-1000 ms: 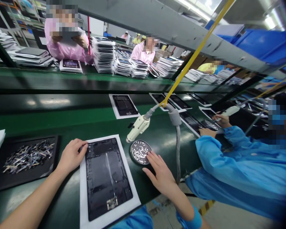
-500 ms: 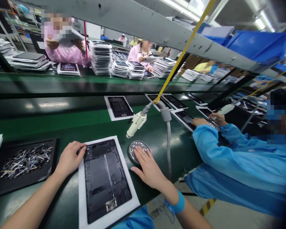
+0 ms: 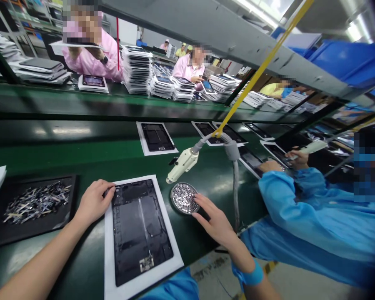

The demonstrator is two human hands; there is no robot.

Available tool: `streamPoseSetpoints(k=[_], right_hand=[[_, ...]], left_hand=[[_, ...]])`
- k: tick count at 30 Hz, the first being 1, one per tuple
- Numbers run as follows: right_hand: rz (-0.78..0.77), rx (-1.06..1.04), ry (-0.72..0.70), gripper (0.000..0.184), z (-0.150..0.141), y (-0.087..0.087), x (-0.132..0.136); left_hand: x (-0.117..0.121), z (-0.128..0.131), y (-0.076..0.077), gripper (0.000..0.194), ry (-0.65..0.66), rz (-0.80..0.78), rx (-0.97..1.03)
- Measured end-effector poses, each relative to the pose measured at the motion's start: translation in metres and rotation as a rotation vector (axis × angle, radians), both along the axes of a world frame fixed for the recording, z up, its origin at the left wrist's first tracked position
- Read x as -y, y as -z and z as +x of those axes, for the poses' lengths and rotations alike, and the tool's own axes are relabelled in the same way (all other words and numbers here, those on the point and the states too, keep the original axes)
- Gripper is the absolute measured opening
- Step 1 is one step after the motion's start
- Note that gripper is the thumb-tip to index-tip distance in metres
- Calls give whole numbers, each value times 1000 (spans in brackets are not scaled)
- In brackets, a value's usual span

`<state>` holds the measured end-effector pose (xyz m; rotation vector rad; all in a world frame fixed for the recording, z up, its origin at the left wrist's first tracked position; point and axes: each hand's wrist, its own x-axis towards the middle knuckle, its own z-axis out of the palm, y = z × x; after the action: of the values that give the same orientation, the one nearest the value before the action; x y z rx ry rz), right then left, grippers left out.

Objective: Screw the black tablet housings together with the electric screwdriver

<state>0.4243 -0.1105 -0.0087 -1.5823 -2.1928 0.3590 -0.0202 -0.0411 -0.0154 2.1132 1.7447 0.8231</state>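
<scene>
An open tablet housing [image 3: 142,233], black with a pale strip down its middle, lies on a white sheet [image 3: 110,266] on the bench before me. My left hand [image 3: 95,200] is at its upper left corner, thumb and forefinger closed together; whatever is between them is too small to make out. Right of the tablet is a round metal dish [image 3: 185,198] with many small shiny pieces in holes. My right hand [image 3: 214,221] touches its right side, thumb and fingers apart. A blue band [image 3: 253,273] circles my right wrist.
A pale electric screwdriver [image 3: 183,164] hangs from a yellow strap [image 3: 262,68] above the dish. A black tray [image 3: 65,225] of small flex strips lies left. Another tablet housing [image 3: 156,137] lies farther back. A co-worker in blue [image 3: 325,225] works at right.
My right hand has slid right and down off the top of the dish to its right side, uncovering the shiny pieces. My left hand stays at the tablet's corner.
</scene>
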Motion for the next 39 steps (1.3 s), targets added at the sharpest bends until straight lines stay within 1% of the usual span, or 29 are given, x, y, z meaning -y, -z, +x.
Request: streamPoseSetpoints(k=[2, 4, 6, 8, 10, 11, 14, 16, 17, 19, 21, 23, 25, 27, 30, 34, 39], right_hand=[[-38, -11, 32, 60, 2, 2, 1], [-107, -15, 43, 78, 1, 2, -4], [-169, -11, 19, 95, -6, 1, -13], [-185, 7, -20, 103, -16, 0, -25], [-158, 31, -25, 103, -30, 1, -35], [-135, 42, -1, 102, -38, 1, -39], [-36, 78, 159, 97, -63, 4, -43], [15, 106, 232, 100, -73, 4, -43], [17, 116, 229, 103, -75, 2, -43], [-43, 124, 147, 106, -74, -1, -44], [-131, 110, 40, 103, -69, -4, -47], [-185, 71, -6, 99, -66, -4, -50], [-169, 14, 27, 96, -67, -2, -53], [-117, -24, 88, 94, -71, 3, -54], [-63, -17, 142, 93, -76, 10, -54], [-53, -20, 109, 93, -73, 13, -55], [-74, -19, 52, 92, -65, 9, -61]], left_hand=[[0, 0, 0, 39, 3, 9, 4], [0, 0, 0, 39, 4, 17, 4], [0, 0, 0, 38, 2, 23, 5], [0, -1, -1, 38, 2, 26, 3], [0, -1, -1, 39, 9, 28, 2], [0, -2, -1, 38, 14, 30, 0], [-1, -3, 0, 37, 19, 37, -1], [-1, -3, 0, 37, 13, 39, -1], [-1, -2, 0, 37, 10, 38, -1], [-1, -2, -1, 37, 4, 33, 0], [0, -1, -1, 37, -2, 28, 1], [0, 0, -2, 37, -6, 26, 1], [0, 0, -2, 37, -9, 30, 0], [0, -1, -3, 37, -8, 38, 5], [0, -1, -3, 36, 2, 46, 13], [0, -2, -3, 36, 4, 48, 10], [-1, -4, 1, 36, 8, 41, 16]])
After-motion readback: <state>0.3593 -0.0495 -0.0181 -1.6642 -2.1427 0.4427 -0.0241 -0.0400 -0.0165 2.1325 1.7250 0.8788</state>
